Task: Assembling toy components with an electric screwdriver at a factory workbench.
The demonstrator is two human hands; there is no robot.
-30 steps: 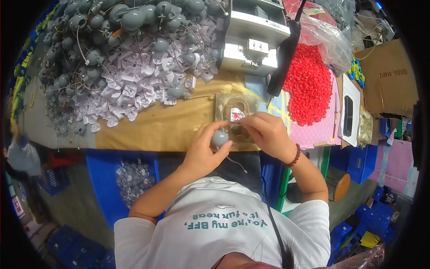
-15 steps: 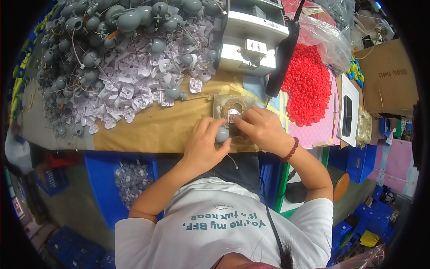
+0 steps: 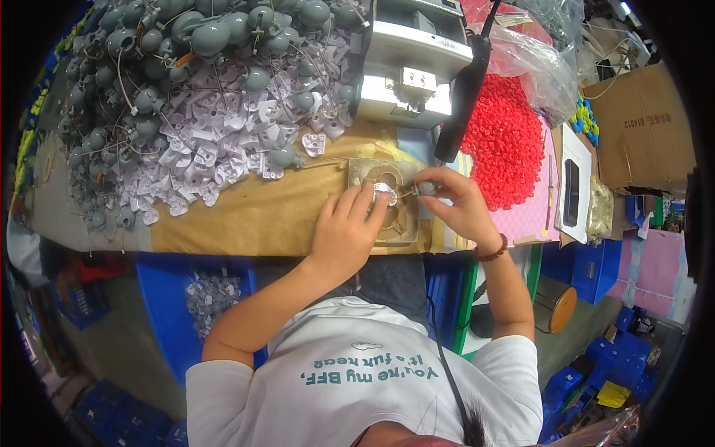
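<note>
A square tan jig with rounded recesses lies at the front edge of the bench. On it sits a small white plastic part, held at its left side by the fingertips of my left hand. My right hand, closed in a pinch, holds a small grey ball-shaped part just right of the jig. A thin wire or stem runs from this ball toward the white part. My left fingers hide some of the white part and the jig.
Piles of grey ball-shaped parts and white plastic parts cover the left. A white metal device stands behind the jig. A black electric screwdriver hangs beside small red parts. Below left, a blue bin holds grey parts.
The grey ball was at my left hand; now a grey ball is in my right hand, which has moved right. My left hand has moved up to the white part.
</note>
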